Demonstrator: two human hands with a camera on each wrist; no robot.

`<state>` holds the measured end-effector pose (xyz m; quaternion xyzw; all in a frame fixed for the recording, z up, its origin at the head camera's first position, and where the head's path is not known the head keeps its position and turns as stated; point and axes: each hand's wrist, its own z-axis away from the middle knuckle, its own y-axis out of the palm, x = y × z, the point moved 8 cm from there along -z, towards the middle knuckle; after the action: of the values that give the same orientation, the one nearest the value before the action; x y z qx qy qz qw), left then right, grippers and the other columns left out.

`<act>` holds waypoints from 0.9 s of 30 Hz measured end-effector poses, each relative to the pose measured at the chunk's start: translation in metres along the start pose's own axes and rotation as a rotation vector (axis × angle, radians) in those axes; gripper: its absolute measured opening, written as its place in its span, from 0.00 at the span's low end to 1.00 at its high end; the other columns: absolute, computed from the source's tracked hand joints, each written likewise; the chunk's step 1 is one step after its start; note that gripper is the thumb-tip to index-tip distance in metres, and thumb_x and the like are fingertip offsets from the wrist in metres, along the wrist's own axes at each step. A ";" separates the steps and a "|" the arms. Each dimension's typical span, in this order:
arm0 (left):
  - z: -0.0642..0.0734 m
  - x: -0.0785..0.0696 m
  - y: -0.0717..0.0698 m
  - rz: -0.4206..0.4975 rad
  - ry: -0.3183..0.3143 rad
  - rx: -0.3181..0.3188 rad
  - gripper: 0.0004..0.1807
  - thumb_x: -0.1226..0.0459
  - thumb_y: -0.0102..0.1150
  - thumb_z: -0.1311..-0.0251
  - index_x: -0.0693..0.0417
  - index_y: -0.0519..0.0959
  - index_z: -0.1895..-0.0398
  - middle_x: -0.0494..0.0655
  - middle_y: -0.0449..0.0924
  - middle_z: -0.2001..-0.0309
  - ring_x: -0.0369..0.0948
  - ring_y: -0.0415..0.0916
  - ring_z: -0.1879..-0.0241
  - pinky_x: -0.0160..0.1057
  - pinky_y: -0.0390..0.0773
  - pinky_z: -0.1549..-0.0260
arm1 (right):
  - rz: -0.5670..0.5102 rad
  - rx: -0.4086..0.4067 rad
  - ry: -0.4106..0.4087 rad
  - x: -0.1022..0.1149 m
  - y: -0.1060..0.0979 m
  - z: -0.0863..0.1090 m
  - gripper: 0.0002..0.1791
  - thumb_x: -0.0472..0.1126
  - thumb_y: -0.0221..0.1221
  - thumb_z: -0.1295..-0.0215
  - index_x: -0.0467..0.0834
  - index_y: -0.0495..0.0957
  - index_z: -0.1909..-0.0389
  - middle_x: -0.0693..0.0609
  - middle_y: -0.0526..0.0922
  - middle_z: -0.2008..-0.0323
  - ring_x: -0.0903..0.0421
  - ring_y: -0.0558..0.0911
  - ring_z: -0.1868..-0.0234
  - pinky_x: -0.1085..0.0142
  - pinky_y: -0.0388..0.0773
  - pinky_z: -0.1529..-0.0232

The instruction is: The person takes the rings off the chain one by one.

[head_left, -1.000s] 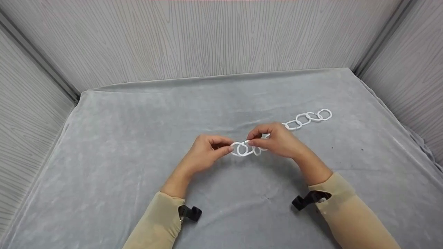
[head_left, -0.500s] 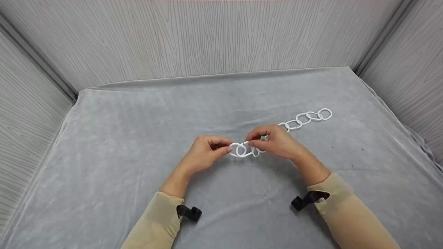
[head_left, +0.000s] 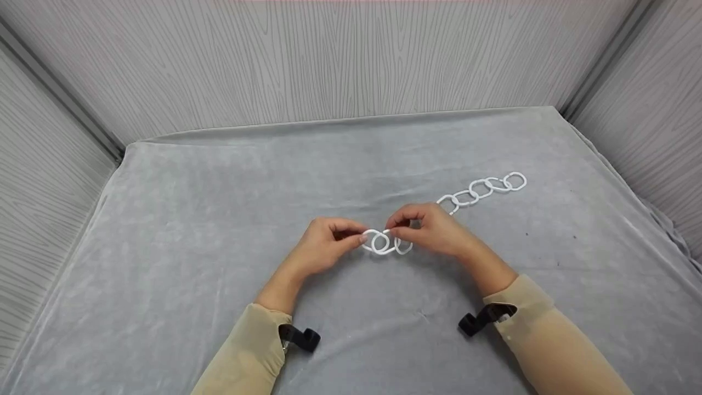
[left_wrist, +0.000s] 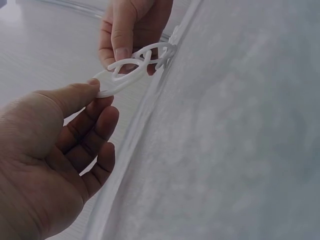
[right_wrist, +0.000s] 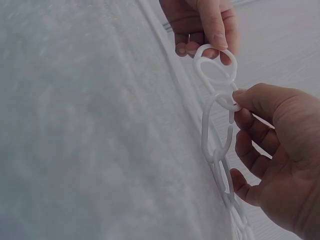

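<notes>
A chain of white plastic open links runs from between the hands back to the far right; its far part [head_left: 475, 199] lies on the cloth. My left hand [head_left: 321, 249] pinches a white chain link [left_wrist: 122, 84] between thumb and forefinger, other fingers loosely bent. My right hand [head_left: 436, 230] pinches the neighbouring link at its edge with thumb and forefinger. These two links overlap in the head view. From the right hand's link another link [right_wrist: 205, 130] hangs down in the right wrist view, with a gap in its side. The right hand hides part of the chain from the head camera.
A grey cloth [head_left: 219, 186] covers the table. Pale wood-grain panels [head_left: 340, 60] stand behind it and at both sides. Black wrist mounts [head_left: 300, 338] sit at the cuffs of the beige sleeves. A few dark specks lie on the cloth at the right.
My right hand has shifted slightly left and nearer, bringing its link closer to the left hand. More of the chain shows behind it. The left hand has barely moved.
</notes>
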<state>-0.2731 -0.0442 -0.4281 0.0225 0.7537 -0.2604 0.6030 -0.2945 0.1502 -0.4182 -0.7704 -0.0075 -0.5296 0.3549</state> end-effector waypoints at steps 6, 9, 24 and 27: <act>0.000 0.002 0.000 0.008 -0.002 -0.002 0.08 0.65 0.70 0.31 0.56 0.92 0.53 0.44 0.91 0.57 0.36 0.81 0.62 0.32 0.78 0.63 | 0.005 0.008 0.010 -0.002 0.002 0.001 0.05 0.35 0.69 0.30 0.43 0.91 0.57 0.51 0.89 0.60 0.55 0.83 0.58 0.62 0.78 0.55; 0.000 0.003 0.001 0.014 -0.005 0.001 0.08 0.65 0.70 0.31 0.56 0.92 0.53 0.44 0.91 0.57 0.35 0.81 0.62 0.31 0.78 0.62 | 0.006 0.012 0.013 -0.003 0.002 0.000 0.05 0.35 0.68 0.30 0.43 0.91 0.57 0.51 0.90 0.60 0.55 0.83 0.59 0.63 0.78 0.55; 0.000 0.008 0.003 0.034 -0.012 -0.007 0.08 0.66 0.70 0.32 0.58 0.91 0.53 0.46 0.91 0.58 0.35 0.81 0.63 0.31 0.78 0.63 | 0.009 0.016 0.005 -0.004 0.004 0.001 0.04 0.37 0.69 0.31 0.44 0.90 0.58 0.53 0.89 0.63 0.56 0.82 0.60 0.64 0.77 0.54; -0.001 0.008 0.004 0.033 0.000 -0.006 0.08 0.66 0.70 0.32 0.59 0.91 0.53 0.46 0.91 0.58 0.35 0.81 0.63 0.31 0.78 0.63 | 0.004 0.015 0.008 -0.004 0.004 0.000 0.04 0.37 0.69 0.30 0.44 0.90 0.58 0.52 0.89 0.63 0.55 0.82 0.59 0.63 0.77 0.54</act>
<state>-0.2748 -0.0425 -0.4363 0.0332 0.7541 -0.2479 0.6073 -0.2947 0.1492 -0.4237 -0.7656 -0.0085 -0.5319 0.3618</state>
